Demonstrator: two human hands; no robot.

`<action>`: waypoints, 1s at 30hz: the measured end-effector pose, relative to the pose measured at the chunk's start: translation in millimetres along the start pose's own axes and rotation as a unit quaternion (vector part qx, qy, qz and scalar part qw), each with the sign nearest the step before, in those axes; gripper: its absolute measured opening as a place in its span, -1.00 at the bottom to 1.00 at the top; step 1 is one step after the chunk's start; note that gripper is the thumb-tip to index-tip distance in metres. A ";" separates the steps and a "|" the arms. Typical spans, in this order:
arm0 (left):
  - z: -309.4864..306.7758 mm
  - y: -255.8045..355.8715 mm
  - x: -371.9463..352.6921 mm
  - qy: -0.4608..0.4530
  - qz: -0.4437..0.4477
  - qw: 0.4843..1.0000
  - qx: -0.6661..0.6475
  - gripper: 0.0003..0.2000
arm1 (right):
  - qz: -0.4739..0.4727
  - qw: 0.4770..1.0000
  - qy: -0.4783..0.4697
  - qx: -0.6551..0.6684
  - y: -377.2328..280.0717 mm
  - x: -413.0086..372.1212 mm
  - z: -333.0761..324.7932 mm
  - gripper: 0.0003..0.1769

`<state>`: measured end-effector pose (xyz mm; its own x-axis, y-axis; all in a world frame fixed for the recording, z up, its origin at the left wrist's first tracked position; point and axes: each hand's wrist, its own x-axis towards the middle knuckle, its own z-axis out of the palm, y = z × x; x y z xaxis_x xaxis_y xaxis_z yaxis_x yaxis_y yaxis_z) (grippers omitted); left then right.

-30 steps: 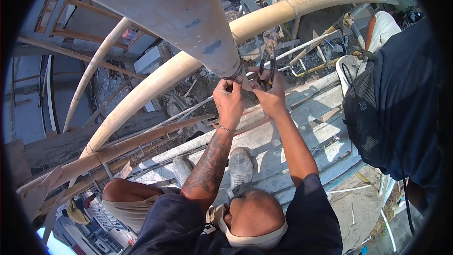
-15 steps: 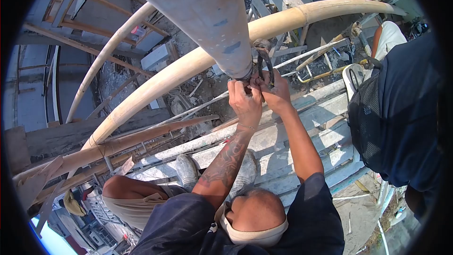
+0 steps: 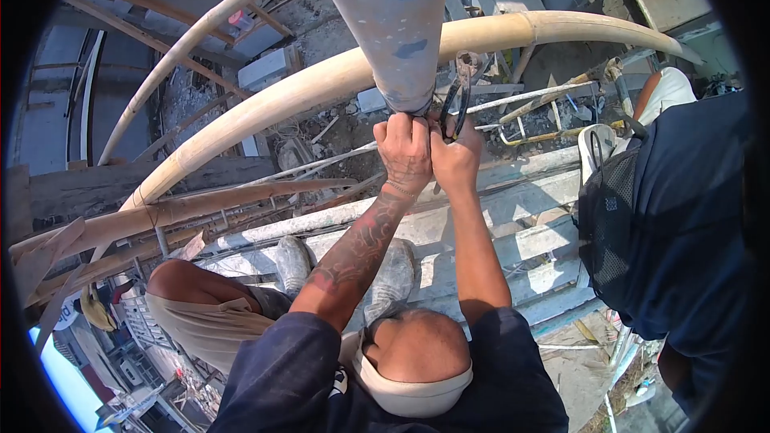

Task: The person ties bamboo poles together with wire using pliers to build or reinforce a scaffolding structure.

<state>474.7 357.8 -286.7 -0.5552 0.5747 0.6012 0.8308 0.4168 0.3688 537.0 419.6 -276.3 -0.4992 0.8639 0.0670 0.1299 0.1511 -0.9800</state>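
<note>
My left hand (image 3: 403, 144) is closed in a fist against the bottom of a large grey pole (image 3: 405, 40); what its fingers grip is hidden. Beside it, touching, my right hand (image 3: 455, 154) is closed on a black-handled tool (image 3: 455, 108) that looks like pliers and points up along the pole's right side. A dark band shows around the pole's lower end, just above my fingers.
A thick curved bamboo pole (image 3: 273, 104) passes behind the grey pole. My bent knees and dusty shoes (image 3: 393, 273) are below, on whitish slats (image 3: 513, 248). At the right is another person in dark clothing (image 3: 690, 216) with a black mesh bag (image 3: 613, 224).
The view has shifted a little. My left fingers have curled into a tighter fist, and my hands now press closer together under the pole. The tool has tilted in my right hand.
</note>
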 end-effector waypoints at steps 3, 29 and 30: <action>-5.9 -4.7 3.4 -0.011 0.056 0.998 0.001 -0.87 | 0.024 0.999 0.024 -0.017 -4.1 -5.1 0.2 -0.84; -13.7 21.9 4.1 -0.018 -0.158 0.985 -0.071 -0.91 | 0.104 0.949 -0.296 0.006 43.3 -29.8 -72.3 -0.82; -13.6 21.7 3.6 -0.020 -0.156 0.985 -0.072 -0.91 | 0.100 0.945 -0.312 -0.012 34.0 -29.7 -75.2 -0.76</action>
<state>491.3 359.3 -266.9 -0.7825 0.4631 0.4163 0.6155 0.4744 0.6293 620.7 435.3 -297.5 -0.8692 0.4265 -0.2503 0.2909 0.0316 -0.9562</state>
